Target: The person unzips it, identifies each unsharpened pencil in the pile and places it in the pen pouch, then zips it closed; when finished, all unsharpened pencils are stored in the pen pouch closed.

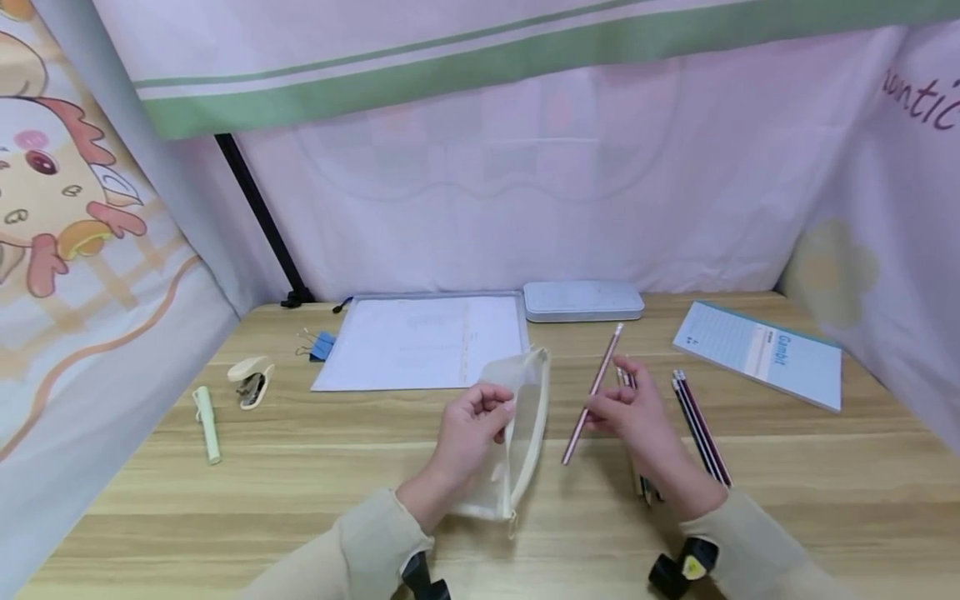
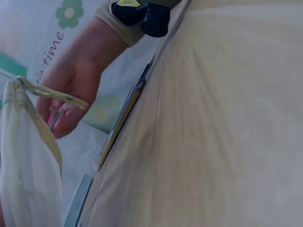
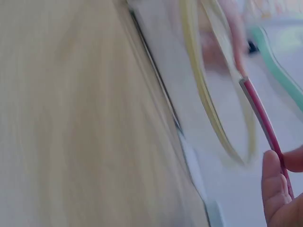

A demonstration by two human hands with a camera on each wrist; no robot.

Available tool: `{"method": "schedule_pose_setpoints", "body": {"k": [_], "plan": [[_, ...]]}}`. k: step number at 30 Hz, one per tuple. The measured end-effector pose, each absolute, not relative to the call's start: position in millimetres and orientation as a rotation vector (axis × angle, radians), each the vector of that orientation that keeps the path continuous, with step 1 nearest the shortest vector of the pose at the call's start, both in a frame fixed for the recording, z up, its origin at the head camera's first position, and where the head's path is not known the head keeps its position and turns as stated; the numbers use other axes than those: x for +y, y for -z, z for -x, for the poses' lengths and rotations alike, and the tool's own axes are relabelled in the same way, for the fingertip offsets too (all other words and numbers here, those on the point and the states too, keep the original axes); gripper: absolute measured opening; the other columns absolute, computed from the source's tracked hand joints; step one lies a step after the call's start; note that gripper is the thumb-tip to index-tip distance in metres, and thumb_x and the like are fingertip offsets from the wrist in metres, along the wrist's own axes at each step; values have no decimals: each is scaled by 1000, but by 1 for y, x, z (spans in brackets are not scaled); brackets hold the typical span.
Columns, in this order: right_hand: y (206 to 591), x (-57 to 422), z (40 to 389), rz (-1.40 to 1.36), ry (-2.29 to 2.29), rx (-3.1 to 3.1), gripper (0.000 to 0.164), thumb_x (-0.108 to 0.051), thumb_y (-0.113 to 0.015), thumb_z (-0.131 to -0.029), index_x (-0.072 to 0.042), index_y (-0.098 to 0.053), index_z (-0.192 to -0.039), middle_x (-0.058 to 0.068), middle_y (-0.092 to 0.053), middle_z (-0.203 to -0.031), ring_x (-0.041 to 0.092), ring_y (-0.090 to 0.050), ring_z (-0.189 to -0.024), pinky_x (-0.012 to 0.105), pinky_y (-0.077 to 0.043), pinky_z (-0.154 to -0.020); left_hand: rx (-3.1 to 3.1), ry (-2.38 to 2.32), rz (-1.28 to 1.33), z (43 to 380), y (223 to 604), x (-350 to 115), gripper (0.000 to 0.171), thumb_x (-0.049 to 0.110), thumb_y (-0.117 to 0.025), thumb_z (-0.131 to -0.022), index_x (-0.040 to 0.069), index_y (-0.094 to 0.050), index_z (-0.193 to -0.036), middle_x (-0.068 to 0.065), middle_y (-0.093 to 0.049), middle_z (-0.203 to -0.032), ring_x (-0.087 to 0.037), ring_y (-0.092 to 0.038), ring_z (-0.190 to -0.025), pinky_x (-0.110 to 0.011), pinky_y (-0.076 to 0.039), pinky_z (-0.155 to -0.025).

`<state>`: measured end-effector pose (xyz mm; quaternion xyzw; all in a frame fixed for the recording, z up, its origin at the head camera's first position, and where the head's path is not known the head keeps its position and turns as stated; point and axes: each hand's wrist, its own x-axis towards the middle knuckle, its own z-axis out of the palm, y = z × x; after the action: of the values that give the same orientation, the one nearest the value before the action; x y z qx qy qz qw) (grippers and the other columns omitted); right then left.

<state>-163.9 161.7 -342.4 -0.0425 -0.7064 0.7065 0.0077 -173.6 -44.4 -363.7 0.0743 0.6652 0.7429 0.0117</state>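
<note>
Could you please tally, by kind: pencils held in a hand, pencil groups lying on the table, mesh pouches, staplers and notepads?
Pencil in the right hand: 1
Pencil groups on the table: 2
Mesh pouch: 1
Stapler: 1
Notepad: 1
Total: 6, counting each group as one

Your head camera looks down over the table [image 1: 150, 517]; close-up wrist cameras face inward, sharing the pouch [image 2: 33, 161].

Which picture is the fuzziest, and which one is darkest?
Right wrist view: fuzziest, the table smeary and the pouch soft-edged; left wrist view: darkest and bluish, though the right hand is easy to make out; head view: brightest and sharpest, the pink pencil quite crisp.
</note>
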Motion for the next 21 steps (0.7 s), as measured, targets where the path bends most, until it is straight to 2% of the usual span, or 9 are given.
{"method": "schedule_pose_setpoints", "body": {"k": [9,17,21], "plan": [[352,110,157,133,-2314,-2200,76,10,-62,-77,-7,-23,-140,8,-56,-78,16,-60,-61,29,-55,-59,2023,-2366,-245,170,364,-35,19,-4,-58,-84,-13,-55,-100,1,-54,-74,-7,-48,-60,-17,-43,-54],[356,95,147,120,-2314,-2252,75,9,-63,-76,-4,-25,-139,9,-57,-77,15,-59,-58,30,-54,-55,1988,-2440,-195,170,364,-32,19,-4,-59,-83,-13,-55,-99,-1,-54,-75,-7,-49,-60,-18,-44,-55],[355,98,146,132,-2259,-2290,73,6,-65,-76,-3,-28,-138,11,-57,-81,17,-60,-62,31,-55,-60,1988,-2438,-179,170,364,-31,18,-4,-59,-83,-12,-55,-99,-1,-54,-76,-7,-50,-60,-18,-45,-55]]}}
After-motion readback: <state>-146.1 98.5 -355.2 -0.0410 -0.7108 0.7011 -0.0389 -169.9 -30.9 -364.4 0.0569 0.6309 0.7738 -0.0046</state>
